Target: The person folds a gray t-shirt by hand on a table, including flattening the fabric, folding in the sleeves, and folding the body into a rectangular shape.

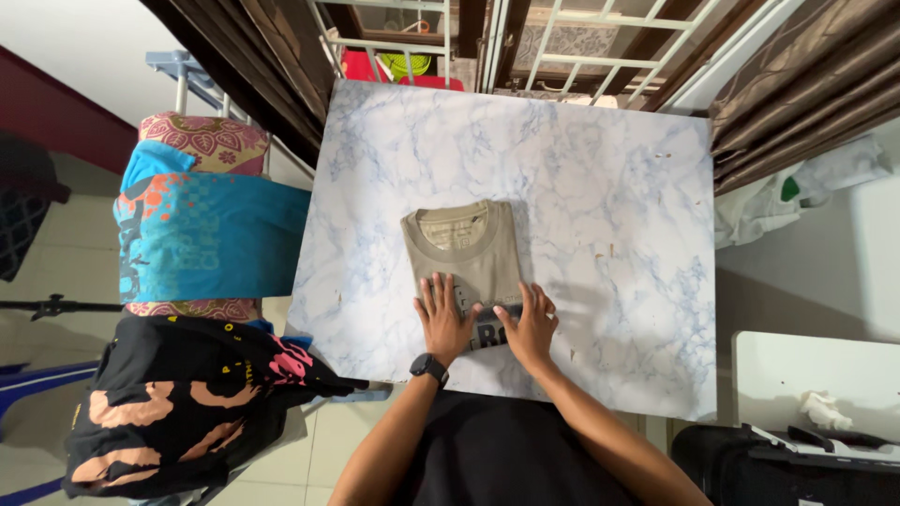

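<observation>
A folded khaki T-shirt (464, 258) lay near the middle of the marble-patterned table (600, 187), its collar turned toward the far edge and its printed front showing at the near end. The left hand (442, 314), with a black watch (429, 367) on its wrist, rested flat on the shirt's near left part, fingers spread and gripping nothing. The right hand (531, 323) pressed flat on the near right corner of the shirt, likewise released, palm down with fingers apart. The two hands sat just beside each other, not touching. To the left of the table, a drying rack (187, 75) carried a turquoise patterned garment (206, 234) and a black T-shirt with pink and peach print (178, 412), both well apart from the hands.
</observation>
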